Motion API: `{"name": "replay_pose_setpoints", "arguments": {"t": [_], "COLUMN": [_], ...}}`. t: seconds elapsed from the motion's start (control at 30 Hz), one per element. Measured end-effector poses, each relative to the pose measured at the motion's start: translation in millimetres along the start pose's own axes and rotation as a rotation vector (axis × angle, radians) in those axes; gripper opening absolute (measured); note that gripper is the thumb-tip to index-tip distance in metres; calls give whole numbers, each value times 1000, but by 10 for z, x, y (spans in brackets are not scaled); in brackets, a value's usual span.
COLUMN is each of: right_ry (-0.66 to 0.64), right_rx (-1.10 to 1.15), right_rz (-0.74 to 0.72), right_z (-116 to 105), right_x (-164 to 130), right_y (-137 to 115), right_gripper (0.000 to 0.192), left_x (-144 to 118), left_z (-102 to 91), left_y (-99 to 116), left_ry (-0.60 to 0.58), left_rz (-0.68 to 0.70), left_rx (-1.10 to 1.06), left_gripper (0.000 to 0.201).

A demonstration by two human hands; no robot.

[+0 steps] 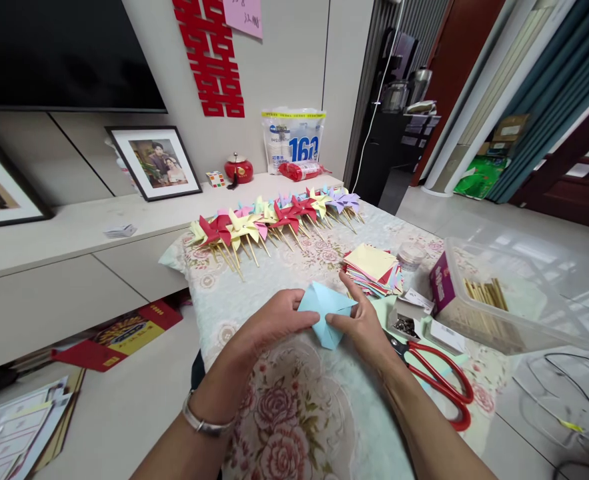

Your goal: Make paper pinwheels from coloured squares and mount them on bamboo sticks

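While our red-handled scissors lie nearer than the blue paper and to its right, handles turned away from it, perhaps for easy reach, neither hand is on them. We hold the folded paper over the floral cloth: our left hand pinches its left side, thumb on top, and our right hand grips its right, thumb pressed near the middle, probably so the folds stay down. Whether its lower tip touches the cloth, we cannot tell. Right of the paper sits a small box of metal pins; just beyond it, a paper stack, likely kept close for taking sheets. Farther right, a clear bin keeps sticks together. Well beyond the paper, pinwheels lie in a row, seemingly out of our way.
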State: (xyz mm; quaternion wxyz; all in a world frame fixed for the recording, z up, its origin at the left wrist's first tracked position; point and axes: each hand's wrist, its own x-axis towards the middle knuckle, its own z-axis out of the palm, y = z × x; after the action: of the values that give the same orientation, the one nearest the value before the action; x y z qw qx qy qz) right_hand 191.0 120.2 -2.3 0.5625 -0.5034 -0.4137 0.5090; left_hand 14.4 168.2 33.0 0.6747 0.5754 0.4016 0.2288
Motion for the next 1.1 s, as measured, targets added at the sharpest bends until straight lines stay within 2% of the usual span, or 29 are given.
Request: {"name": "replay_pose_setpoints", "arguments": {"t": [0.07, 0.17, 0.3, 0.43, 0.7, 0.87, 1.1], "right_ry": [27, 91, 153, 179, 111, 108, 51], "right_rx": [83, 180, 263, 282, 234, 208, 217], "right_rz": [23, 12, -13, 2, 26, 62, 63], "right_z": [12, 22, 29, 47, 113, 139, 130], "right_x": [4, 13, 19, 9, -34, -49, -66], "right_y": [-14, -26, -21, -12, 27, 23, 37], "right_gripper": [106, 108, 106, 105, 101, 99, 96], "left_x": [-33, -38, 8, 9, -17, 19, 32], "left_z": [43, 222, 505, 598, 637, 629, 594], "left_y": [-32, -143, -286, -334, -325, -377, -421], "left_ry": [98, 187, 251, 366, 299, 340, 377], "left_rz": [20, 40, 98, 153, 156, 160, 141], "left_rx": [-144, -334, -557, -708, -696, -683, -712], "left_gripper": [37, 51, 49, 46, 36, 27, 31]}}
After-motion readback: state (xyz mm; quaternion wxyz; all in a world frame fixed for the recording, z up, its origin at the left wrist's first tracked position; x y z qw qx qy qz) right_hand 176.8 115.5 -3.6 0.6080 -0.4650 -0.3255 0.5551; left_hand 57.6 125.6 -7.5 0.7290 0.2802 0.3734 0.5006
